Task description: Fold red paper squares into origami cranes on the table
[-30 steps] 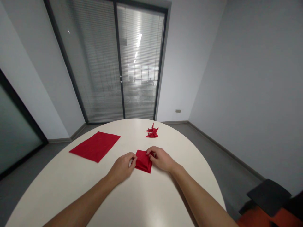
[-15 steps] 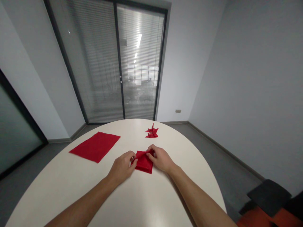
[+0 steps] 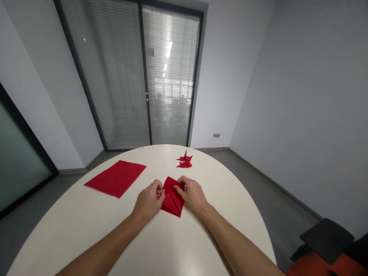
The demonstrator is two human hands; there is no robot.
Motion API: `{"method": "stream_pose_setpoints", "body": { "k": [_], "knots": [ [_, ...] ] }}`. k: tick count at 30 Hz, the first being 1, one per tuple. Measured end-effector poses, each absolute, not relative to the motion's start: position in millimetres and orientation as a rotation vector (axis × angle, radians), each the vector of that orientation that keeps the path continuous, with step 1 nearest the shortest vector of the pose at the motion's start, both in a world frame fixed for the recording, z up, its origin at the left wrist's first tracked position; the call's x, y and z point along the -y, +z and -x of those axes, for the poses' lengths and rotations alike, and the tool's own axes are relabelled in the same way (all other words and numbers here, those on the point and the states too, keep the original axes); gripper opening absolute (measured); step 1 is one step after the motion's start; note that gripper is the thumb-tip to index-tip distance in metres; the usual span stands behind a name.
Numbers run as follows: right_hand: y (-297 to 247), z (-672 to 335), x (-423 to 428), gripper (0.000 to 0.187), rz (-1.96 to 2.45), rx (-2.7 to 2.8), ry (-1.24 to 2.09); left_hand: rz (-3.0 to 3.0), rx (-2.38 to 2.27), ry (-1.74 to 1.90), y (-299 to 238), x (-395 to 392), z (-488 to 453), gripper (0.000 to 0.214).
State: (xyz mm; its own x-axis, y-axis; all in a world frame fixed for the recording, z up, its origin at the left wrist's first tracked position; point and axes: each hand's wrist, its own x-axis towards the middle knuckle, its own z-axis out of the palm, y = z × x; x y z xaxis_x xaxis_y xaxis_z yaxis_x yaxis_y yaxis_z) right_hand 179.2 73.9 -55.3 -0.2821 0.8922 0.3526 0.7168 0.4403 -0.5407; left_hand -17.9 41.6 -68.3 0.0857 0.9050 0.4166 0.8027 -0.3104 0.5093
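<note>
A partly folded red paper point(image 3: 171, 199) lies on the white oval table point(image 3: 86, 230) in front of me. My left hand point(image 3: 148, 201) pinches its left edge with curled fingers. My right hand point(image 3: 192, 194) presses and grips its right upper corner, fingers closed on the paper. The paper shows diagonal creases and points toward me.
A flat red sheet point(image 3: 116, 177) lies to the left on the table. A finished red folded figure point(image 3: 184, 161) sits farther back. A glass door with blinds point(image 3: 143, 76) stands behind the table. A dark chair with an orange part point(image 3: 327, 245) is at the lower right.
Both hands have shifted slightly toward me with the paper, and the paper has turned so that a pointed corner faces me. Its upper flap has been refolded.
</note>
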Motion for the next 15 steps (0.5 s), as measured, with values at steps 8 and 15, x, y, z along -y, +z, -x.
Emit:
{"method": "stream_pose_setpoints", "body": {
  "k": [8, 15],
  "knots": [
    [-56.5, -176.4, -73.3, 0.006, 1.396, 2.019, 0.342, -2.150, -1.601, 1.125, -64.9, -39.6, 14.3, 0.015],
    [-57.2, -178.6, -74.6, 0.007, 1.342, 2.040, 0.387, -2.092, -1.472, 1.225, -66.8, -43.8, 16.4, 0.012]
  ]
}}
